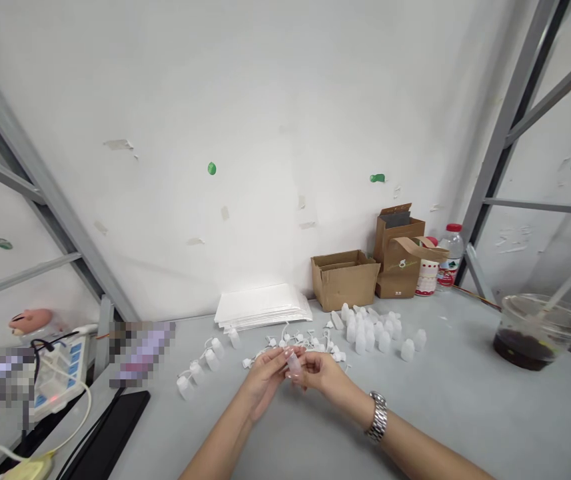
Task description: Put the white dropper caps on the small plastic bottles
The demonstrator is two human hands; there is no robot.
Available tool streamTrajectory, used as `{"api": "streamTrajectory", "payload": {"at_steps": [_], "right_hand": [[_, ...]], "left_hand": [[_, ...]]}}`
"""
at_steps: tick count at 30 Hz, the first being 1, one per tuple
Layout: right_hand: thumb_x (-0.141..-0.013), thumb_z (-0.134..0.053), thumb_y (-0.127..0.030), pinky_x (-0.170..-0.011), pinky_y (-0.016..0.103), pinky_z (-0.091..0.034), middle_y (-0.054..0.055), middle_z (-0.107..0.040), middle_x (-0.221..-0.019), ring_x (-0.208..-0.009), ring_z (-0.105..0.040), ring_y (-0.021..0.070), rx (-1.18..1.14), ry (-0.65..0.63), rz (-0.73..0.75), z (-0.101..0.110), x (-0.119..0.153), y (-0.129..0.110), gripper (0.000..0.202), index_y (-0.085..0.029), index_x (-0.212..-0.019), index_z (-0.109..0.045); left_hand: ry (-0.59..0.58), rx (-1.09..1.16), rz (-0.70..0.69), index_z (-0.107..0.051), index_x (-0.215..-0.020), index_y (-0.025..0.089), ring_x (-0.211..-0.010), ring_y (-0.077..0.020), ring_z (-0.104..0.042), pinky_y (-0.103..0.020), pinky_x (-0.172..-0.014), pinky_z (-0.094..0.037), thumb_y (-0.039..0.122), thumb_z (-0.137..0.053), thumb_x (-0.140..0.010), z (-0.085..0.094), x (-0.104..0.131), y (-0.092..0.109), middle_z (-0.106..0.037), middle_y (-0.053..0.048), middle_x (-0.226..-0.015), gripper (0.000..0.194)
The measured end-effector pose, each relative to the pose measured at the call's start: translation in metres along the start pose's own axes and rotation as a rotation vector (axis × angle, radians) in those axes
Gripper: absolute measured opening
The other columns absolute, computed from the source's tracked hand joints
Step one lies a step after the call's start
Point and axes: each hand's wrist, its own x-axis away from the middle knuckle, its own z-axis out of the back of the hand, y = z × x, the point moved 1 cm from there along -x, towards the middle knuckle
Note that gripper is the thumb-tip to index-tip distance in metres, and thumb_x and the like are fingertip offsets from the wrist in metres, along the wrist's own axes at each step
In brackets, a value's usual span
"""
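Between my hands, in front of my body, is a small translucent plastic bottle (pixel 294 365). My left hand (pixel 266 377) pinches its upper end, while the fingers of my right hand (pixel 321 372) close on its side. Whether a cap sits on it is hard to make out. Just behind my hands lies a pile of white caps with thin straps (pixel 315 343), partly covered by my fingers. Several bottles without caps (pixel 360 337) stand grouped to the right of the pile. On the left, several capped bottles (pixel 210 361) form a loose slanting row.
A stack of white sheets (pixel 264 307) and an open cardboard box (pixel 345 279) sit by the wall. Beside the box are a brown paper bag (pixel 390 267) and bottles. A drink cup (pixel 530 337) stands far right. A power strip (pixel 62 377) with cables lies left, near a black object (pixel 110 437).
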Motion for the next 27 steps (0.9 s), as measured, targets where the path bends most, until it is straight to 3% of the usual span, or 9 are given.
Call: {"api": "streamTrajectory", "payload": {"at_steps": [4, 6, 11, 14, 16, 20, 22, 24, 27], "right_hand": [[-0.062, -0.067, -0.039, -0.054, 0.024, -0.035, -0.003, -0.051, -0.058, -0.055, -0.044, 0.0103, 0.252, 0.254, 0.111, -0.002, 0.003, -0.001, 0.026, -0.016, -0.063, -0.055], [-0.066, -0.065, -0.037, -0.055, 0.024, -0.034, -0.003, -0.05, -0.058, -0.056, -0.043, 0.0104, 0.327, 0.283, 0.142, -0.002, 0.005, -0.002, 0.023, -0.016, -0.064, -0.056], [-0.067, -0.064, -0.043, -0.056, 0.025, -0.037, -0.002, -0.053, -0.056, -0.054, -0.046, 0.0106, 0.063, 0.02, 0.082, -0.002, 0.005, -0.007, 0.029, -0.015, -0.06, -0.058], [-0.065, -0.066, -0.042, -0.058, 0.024, -0.038, -0.001, -0.055, -0.06, -0.054, -0.046, 0.0088, -0.169, -0.106, 0.012, -0.001, 0.004, -0.007, 0.03, -0.014, -0.058, -0.059], [-0.065, -0.066, -0.042, -0.058, 0.024, -0.038, 0.0, -0.056, -0.061, -0.053, -0.047, 0.0085, -0.225, -0.104, -0.016, 0.0, 0.002, -0.005, 0.03, -0.013, -0.061, -0.061], [-0.052, -0.076, -0.04, -0.058, 0.026, -0.04, -0.001, -0.06, -0.061, -0.054, -0.051, 0.0105, -0.137, 0.066, -0.024, 0.002, -0.004, 0.003, 0.034, -0.014, -0.069, -0.062], [-0.048, -0.078, -0.037, -0.057, 0.025, -0.039, -0.002, -0.059, -0.058, -0.053, -0.051, 0.0105, -0.118, 0.121, -0.031, 0.002, -0.004, 0.005, 0.034, -0.014, -0.065, -0.061], [-0.054, -0.076, -0.036, -0.057, 0.024, -0.037, -0.001, -0.058, -0.058, -0.053, -0.05, 0.0097, -0.173, 0.102, -0.035, 0.002, -0.003, 0.005, 0.029, -0.013, -0.062, -0.061], [-0.061, -0.073, -0.033, -0.057, 0.022, -0.035, 0.0, -0.056, -0.059, -0.052, -0.047, 0.0073, -0.347, -0.055, -0.07, 0.001, 0.0, 0.002, 0.025, -0.012, -0.06, -0.059]], "left_hand": [[0.032, -0.007, -0.009, -0.07, -0.086, 0.014, -0.087, -0.0199, -0.058, -0.03, -0.083, -0.038, 0.031, -0.069, -0.064, -0.001, 0.001, 0.003, -0.069, -0.01, -0.091, 0.027], [0.033, -0.02, -0.015, -0.07, -0.088, 0.014, -0.088, -0.0201, -0.058, -0.031, -0.083, -0.038, 0.032, -0.068, -0.066, -0.001, 0.002, 0.003, -0.069, -0.01, -0.092, 0.028], [-0.018, 0.031, 0.008, -0.069, -0.089, 0.012, -0.067, -0.0166, -0.057, -0.03, -0.065, -0.041, 0.033, -0.064, -0.069, -0.003, 0.003, 0.0, -0.068, -0.011, -0.081, 0.03], [-0.026, 0.063, 0.026, -0.069, -0.086, 0.011, -0.066, -0.0159, -0.056, -0.031, -0.065, -0.043, 0.034, -0.063, -0.07, -0.002, 0.002, -0.002, -0.067, -0.01, -0.077, 0.029], [0.014, 0.047, 0.007, -0.07, -0.082, 0.011, -0.073, -0.0179, -0.058, -0.031, -0.07, -0.043, 0.034, -0.063, -0.07, 0.0, 0.001, -0.002, -0.067, -0.011, -0.082, 0.027], [0.136, -0.021, -0.048, -0.07, -0.083, 0.012, -0.089, -0.0234, -0.057, -0.032, -0.075, -0.042, 0.034, -0.066, -0.066, 0.003, -0.001, -0.004, -0.067, -0.013, -0.094, 0.028], [0.134, -0.058, -0.05, -0.07, -0.085, 0.012, -0.091, -0.025, -0.057, -0.034, -0.078, -0.041, 0.036, -0.066, -0.066, 0.002, -0.001, -0.004, -0.068, -0.013, -0.096, 0.03], [0.105, -0.107, -0.07, -0.071, -0.08, 0.013, -0.096, -0.0257, -0.056, -0.035, -0.084, -0.039, 0.036, -0.065, -0.067, -0.002, 0.001, -0.002, -0.068, -0.012, -0.097, 0.027], [0.039, -0.17, -0.104, -0.07, -0.064, 0.014, -0.105, -0.026, -0.052, -0.034, -0.092, -0.033, 0.037, -0.06, -0.072, -0.008, 0.006, 0.003, -0.07, -0.011, -0.089, 0.026]]}}
